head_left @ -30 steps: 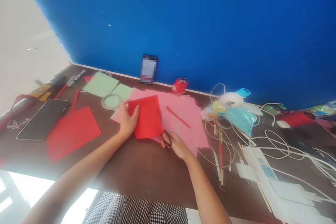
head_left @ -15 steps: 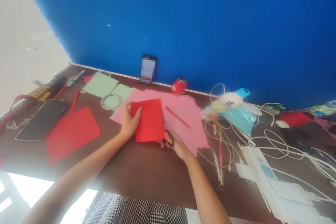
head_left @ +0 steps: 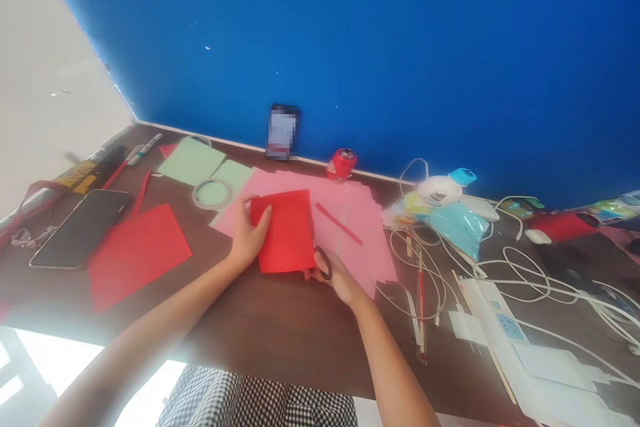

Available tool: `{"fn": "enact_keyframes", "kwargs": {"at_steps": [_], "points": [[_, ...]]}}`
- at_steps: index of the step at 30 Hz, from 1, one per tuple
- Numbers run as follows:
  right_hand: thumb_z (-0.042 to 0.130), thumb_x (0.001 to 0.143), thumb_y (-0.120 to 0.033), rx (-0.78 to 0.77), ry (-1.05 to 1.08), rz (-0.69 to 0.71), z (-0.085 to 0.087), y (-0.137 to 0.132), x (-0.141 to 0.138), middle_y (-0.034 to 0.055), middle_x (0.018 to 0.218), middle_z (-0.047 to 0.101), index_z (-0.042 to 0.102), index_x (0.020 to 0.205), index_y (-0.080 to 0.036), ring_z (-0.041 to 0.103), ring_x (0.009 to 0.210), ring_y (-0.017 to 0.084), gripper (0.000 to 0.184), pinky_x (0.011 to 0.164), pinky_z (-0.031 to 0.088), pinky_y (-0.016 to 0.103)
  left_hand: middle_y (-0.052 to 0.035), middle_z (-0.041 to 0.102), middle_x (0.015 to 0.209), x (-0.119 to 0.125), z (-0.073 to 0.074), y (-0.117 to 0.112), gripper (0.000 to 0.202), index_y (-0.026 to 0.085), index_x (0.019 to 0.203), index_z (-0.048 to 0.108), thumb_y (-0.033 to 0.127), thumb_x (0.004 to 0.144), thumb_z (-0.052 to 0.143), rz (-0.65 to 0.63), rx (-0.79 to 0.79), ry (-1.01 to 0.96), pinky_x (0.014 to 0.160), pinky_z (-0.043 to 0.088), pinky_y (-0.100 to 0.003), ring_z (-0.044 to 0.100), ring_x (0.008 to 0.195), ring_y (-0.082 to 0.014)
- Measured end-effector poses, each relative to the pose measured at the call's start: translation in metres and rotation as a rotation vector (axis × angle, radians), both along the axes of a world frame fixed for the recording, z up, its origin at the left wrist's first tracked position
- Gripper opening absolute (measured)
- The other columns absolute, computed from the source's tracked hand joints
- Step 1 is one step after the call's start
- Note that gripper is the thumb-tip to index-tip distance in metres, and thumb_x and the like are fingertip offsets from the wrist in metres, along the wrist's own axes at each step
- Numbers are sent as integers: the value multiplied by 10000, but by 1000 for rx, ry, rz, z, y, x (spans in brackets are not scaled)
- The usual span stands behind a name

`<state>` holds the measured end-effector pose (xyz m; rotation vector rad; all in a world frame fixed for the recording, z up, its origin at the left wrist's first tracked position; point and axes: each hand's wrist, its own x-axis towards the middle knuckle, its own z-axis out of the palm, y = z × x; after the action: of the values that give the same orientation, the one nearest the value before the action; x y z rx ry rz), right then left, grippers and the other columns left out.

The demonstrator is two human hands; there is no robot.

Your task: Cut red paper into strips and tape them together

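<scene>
A sheet of red paper (head_left: 287, 233) is held up over the table by my left hand (head_left: 250, 232), its thumb on the front face near the left edge and its fingers partly behind. My right hand (head_left: 337, 277) is closed on a pair of scissors (head_left: 325, 263); a dark handle loop shows, and the blades lie at the sheet's right edge, mostly hidden by paper. Behind the sheet lie pink papers (head_left: 350, 260), with a thin red paper strip (head_left: 339, 223) on top of them.
To the left are another red sheet (head_left: 143, 257), a dark phone (head_left: 80, 230), green papers (head_left: 193, 160) and a tape roll (head_left: 211, 194). A second phone (head_left: 283, 133) leans on the blue wall near a red container (head_left: 343, 165). At right are a white bottle (head_left: 440, 191), cables and a power strip (head_left: 500, 320).
The red sheet has shifted slightly right and its right edge sits closer against the scissors. Both hands keep their grip and have barely moved.
</scene>
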<state>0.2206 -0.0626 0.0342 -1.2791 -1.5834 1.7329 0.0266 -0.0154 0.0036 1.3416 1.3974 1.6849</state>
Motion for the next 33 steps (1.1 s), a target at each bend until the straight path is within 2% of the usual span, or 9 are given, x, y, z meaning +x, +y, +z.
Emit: {"fn": "enact_keyframes", "kwargs": {"at_steps": [10, 33], "points": [[318, 842, -578, -2, -37, -13, -2, 0, -1, 7, 690, 493, 455, 729, -192, 378, 583, 116, 425, 542, 281, 238, -74, 518, 1059, 1, 0, 0, 308, 220, 1030, 479, 271, 753, 603, -15, -1, -47, 898, 431, -389, 502, 1071, -220], [371, 818, -590, -4, -42, -38, -10, 1, 2, 4, 662, 488, 439, 747, -198, 457, 642, 143, 404, 608, 344, 267, -66, 524, 1032, 1, 0, 0, 303, 224, 1028, 478, 265, 754, 602, 1, 0, -61, 881, 442, -372, 516, 1036, -208]]}}
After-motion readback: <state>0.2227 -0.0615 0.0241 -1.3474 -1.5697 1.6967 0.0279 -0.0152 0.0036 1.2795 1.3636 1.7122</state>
